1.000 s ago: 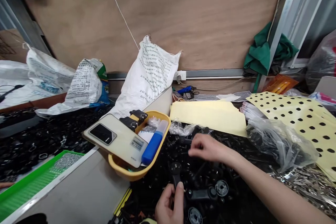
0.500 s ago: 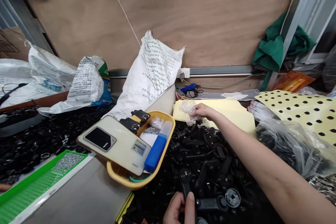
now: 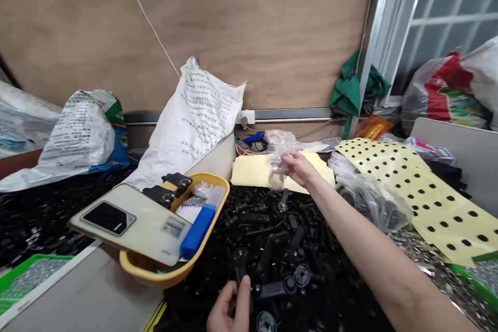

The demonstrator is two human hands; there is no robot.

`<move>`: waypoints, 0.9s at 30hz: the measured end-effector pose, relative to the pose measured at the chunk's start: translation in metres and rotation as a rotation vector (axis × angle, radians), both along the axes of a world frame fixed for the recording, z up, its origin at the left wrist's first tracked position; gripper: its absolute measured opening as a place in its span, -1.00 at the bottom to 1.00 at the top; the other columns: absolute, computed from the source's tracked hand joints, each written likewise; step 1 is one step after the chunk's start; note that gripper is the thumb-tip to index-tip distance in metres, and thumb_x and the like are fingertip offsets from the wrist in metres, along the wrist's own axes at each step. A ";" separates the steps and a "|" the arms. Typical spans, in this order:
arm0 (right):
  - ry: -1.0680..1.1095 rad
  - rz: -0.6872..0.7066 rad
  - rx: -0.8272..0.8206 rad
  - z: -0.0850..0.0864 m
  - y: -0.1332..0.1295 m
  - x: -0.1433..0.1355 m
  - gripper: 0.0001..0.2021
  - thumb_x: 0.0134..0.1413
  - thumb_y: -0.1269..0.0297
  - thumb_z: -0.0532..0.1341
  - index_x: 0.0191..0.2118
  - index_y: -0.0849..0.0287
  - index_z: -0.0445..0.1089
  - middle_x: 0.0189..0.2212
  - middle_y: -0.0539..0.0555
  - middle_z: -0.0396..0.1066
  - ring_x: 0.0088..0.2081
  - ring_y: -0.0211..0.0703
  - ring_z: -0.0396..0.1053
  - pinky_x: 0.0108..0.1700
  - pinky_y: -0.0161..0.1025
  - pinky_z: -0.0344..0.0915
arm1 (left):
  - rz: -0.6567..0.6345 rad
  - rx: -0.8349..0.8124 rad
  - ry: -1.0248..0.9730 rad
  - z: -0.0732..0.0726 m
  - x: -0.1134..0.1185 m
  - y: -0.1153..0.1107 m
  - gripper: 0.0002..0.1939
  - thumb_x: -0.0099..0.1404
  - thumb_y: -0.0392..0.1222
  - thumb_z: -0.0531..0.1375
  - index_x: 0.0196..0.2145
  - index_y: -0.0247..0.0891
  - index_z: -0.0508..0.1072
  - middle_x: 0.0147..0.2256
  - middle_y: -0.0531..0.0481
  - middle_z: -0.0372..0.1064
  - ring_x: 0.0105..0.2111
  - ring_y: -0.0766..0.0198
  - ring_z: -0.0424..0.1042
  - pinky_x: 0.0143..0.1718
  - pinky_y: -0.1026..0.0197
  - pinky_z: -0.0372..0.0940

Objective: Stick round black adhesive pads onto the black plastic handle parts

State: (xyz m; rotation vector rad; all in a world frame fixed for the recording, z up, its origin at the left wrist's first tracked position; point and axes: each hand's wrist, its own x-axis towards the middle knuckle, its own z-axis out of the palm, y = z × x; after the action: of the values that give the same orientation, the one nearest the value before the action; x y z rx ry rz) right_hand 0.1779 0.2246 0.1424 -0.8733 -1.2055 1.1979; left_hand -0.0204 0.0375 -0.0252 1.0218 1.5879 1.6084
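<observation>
A crumpled clear plastic bag (image 3: pixel 277 158) hangs from the pinched fingers of my right hand (image 3: pixel 299 166), above pale yellow sheets (image 3: pixel 251 170) at the back of the bench. At the bottom of the view, my left hand (image 3: pixel 230 305) grips a black plastic crank handle (image 3: pixel 240 262) between thumb and fingers; its round end points away from me. Beneath both hands spreads a heap of similar black plastic parts (image 3: pixel 268 244). Beside my left hand lie another black handle (image 3: pixel 274 289) and a round toothed disc (image 3: pixel 302 275).
Left of the heap, a yellow basket (image 3: pixel 222 207) holds a phone (image 3: pixel 136 223) and a blue case (image 3: pixel 198 231). Behind it leans a white sack (image 3: pixel 194 114). On the right are a clear bag of dark parts (image 3: pixel 369 202), dotted yellow sheets (image 3: pixel 424 192) and loose metal pieces (image 3: pixel 420 254).
The view has swung to the right. My right hand has lifted the plastic bag, which now hangs more stretched out. My left hand keeps its hold on the crank handle.
</observation>
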 end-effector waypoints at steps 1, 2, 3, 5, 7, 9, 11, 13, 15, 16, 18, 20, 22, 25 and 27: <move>0.043 -0.073 0.035 0.001 -0.001 0.006 -0.80 0.26 0.27 0.19 -0.07 0.25 0.36 -0.19 0.07 0.43 -0.29 -0.19 0.45 -0.27 -0.17 0.44 | -0.009 0.008 0.000 0.000 -0.001 0.000 -0.35 -0.09 0.47 0.18 -0.66 -0.20 0.14 -0.62 0.14 -0.02 -0.57 0.35 0.07 -0.54 0.33 0.10; 0.080 -0.140 0.070 0.004 -0.001 0.013 -0.79 0.26 0.27 0.19 -0.05 0.24 0.35 -0.17 0.08 0.41 -0.28 -0.19 0.44 -0.28 -0.18 0.44 | -0.021 0.018 0.001 0.001 -0.001 0.000 -0.36 -0.08 0.46 0.19 -0.66 -0.21 0.15 -0.63 0.14 -0.01 -0.57 0.35 0.08 -0.54 0.33 0.10; 0.110 -0.201 0.105 0.008 -0.002 0.020 -0.79 0.26 0.28 0.19 -0.04 0.24 0.35 -0.17 0.08 0.41 -0.28 -0.19 0.44 -0.28 -0.18 0.44 | -0.032 0.027 0.001 0.001 -0.002 -0.001 -0.37 -0.06 0.45 0.19 -0.65 -0.21 0.15 -0.63 0.14 0.00 -0.57 0.35 0.08 -0.54 0.33 0.10; 0.157 -0.311 0.181 0.021 -0.002 0.035 -0.79 0.26 0.29 0.19 -0.03 0.24 0.34 -0.17 0.08 0.40 -0.28 -0.19 0.44 -0.29 -0.19 0.44 | -0.049 0.041 0.001 0.002 -0.003 -0.001 -0.39 -0.02 0.42 0.19 -0.65 -0.21 0.16 -0.64 0.15 0.00 -0.58 0.35 0.08 -0.55 0.34 0.09; 0.181 -0.415 0.257 0.037 -0.001 0.049 -0.80 0.27 0.30 0.18 -0.03 0.24 0.34 -0.17 0.07 0.40 -0.29 -0.20 0.44 -0.31 -0.22 0.44 | -0.053 0.049 -0.007 0.003 -0.004 -0.002 -0.40 -0.01 0.40 0.19 -0.65 -0.21 0.15 -0.64 0.15 -0.01 -0.58 0.36 0.07 -0.56 0.34 0.07; 0.166 -0.504 0.311 0.053 0.001 0.059 -0.81 0.28 0.32 0.18 -0.05 0.25 0.34 -0.19 0.06 0.41 -0.32 -0.23 0.44 -0.35 -0.25 0.44 | -0.049 0.055 -0.010 0.003 -0.005 -0.001 -0.41 0.01 0.38 0.20 -0.65 -0.21 0.14 -0.64 0.15 -0.01 -0.58 0.36 0.06 -0.56 0.34 0.06; 0.109 -0.572 0.338 0.066 0.004 0.067 -0.83 0.27 0.32 0.18 -0.07 0.26 0.35 -0.21 0.06 0.41 -0.34 -0.24 0.44 -0.37 -0.27 0.44 | -0.040 0.056 -0.008 0.002 -0.005 -0.001 -0.43 0.03 0.36 0.20 -0.65 -0.21 0.15 -0.63 0.15 -0.02 -0.58 0.36 0.06 -0.56 0.34 0.07; 0.022 -0.643 0.348 0.072 0.007 0.073 -0.81 0.28 0.30 0.18 -0.05 0.25 0.35 -0.20 0.07 0.41 -0.32 -0.23 0.44 -0.35 -0.26 0.44 | -0.032 0.058 -0.006 0.001 -0.004 -0.001 -0.43 0.04 0.35 0.19 -0.65 -0.20 0.14 -0.63 0.15 -0.03 -0.57 0.35 0.05 -0.56 0.34 0.06; -0.096 -0.718 0.335 0.072 0.009 0.080 -0.76 0.28 0.26 0.17 0.00 0.24 0.33 -0.13 0.10 0.40 -0.27 -0.18 0.44 -0.29 -0.20 0.45 | -0.029 0.062 0.000 0.001 -0.004 -0.001 -0.44 0.06 0.34 0.18 -0.65 -0.20 0.13 -0.62 0.15 -0.05 -0.57 0.36 0.03 -0.57 0.34 0.05; -0.171 -0.746 0.316 0.069 0.010 0.083 -0.74 0.28 0.24 0.17 0.02 0.23 0.32 -0.10 0.11 0.39 -0.23 -0.16 0.44 -0.26 -0.17 0.45 | -0.031 0.062 0.007 0.002 -0.003 -0.001 -0.44 0.07 0.33 0.17 -0.65 -0.20 0.13 -0.61 0.15 -0.06 -0.57 0.36 0.02 -0.57 0.34 0.04; -0.360 -0.763 0.249 0.057 0.010 0.089 -0.72 0.27 0.23 0.18 0.03 0.22 0.32 -0.06 0.13 0.38 -0.18 -0.11 0.43 -0.20 -0.11 0.44 | -0.040 0.055 0.022 0.004 -0.002 -0.002 -0.45 0.08 0.32 0.17 -0.64 -0.20 0.10 -0.60 0.16 -0.11 -0.56 0.36 -0.01 -0.57 0.34 0.02; -0.585 -0.742 0.165 0.038 0.007 0.093 -0.72 0.25 0.24 0.20 0.03 0.22 0.33 -0.05 0.13 0.38 -0.15 -0.08 0.43 -0.16 -0.07 0.43 | -0.051 0.045 0.026 0.008 0.000 -0.004 -0.45 0.08 0.30 0.17 -0.63 -0.19 0.05 -0.58 0.16 -0.15 -0.56 0.37 -0.04 -0.56 0.34 -0.01; -0.816 -0.705 0.084 0.018 0.003 0.095 -0.72 0.25 0.24 0.20 0.02 0.22 0.34 -0.04 0.13 0.38 -0.12 -0.06 0.42 -0.12 -0.04 0.41 | -0.060 0.044 0.018 0.012 0.000 -0.007 -0.45 0.09 0.28 0.17 -0.62 -0.18 0.02 -0.57 0.17 -0.18 -0.55 0.37 -0.06 -0.56 0.33 -0.03; -1.125 -0.667 -0.029 -0.006 -0.001 0.097 -0.73 0.26 0.24 0.19 0.03 0.19 0.34 0.01 0.14 0.35 -0.08 -0.05 0.40 -0.07 -0.01 0.39 | -0.060 0.051 0.007 0.015 0.000 -0.009 -0.47 0.10 0.26 0.17 -0.62 -0.17 0.02 -0.57 0.16 -0.18 -0.55 0.36 -0.07 -0.55 0.33 -0.04; -1.288 -0.663 -0.097 -0.013 0.002 0.099 -0.73 0.26 0.24 0.19 0.03 0.18 0.34 0.03 0.15 0.34 -0.06 -0.05 0.39 -0.05 0.00 0.38 | -0.049 0.056 -0.001 0.014 -0.001 -0.009 -0.47 0.12 0.26 0.16 -0.62 -0.17 0.02 -0.59 0.17 -0.17 -0.56 0.36 -0.07 -0.56 0.32 -0.04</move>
State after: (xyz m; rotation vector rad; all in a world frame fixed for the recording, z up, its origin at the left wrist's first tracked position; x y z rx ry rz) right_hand 0.2766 0.2266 0.1291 -2.0579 -1.5909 0.0300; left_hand -0.0209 0.0283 -0.0115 1.0806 1.5128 1.6279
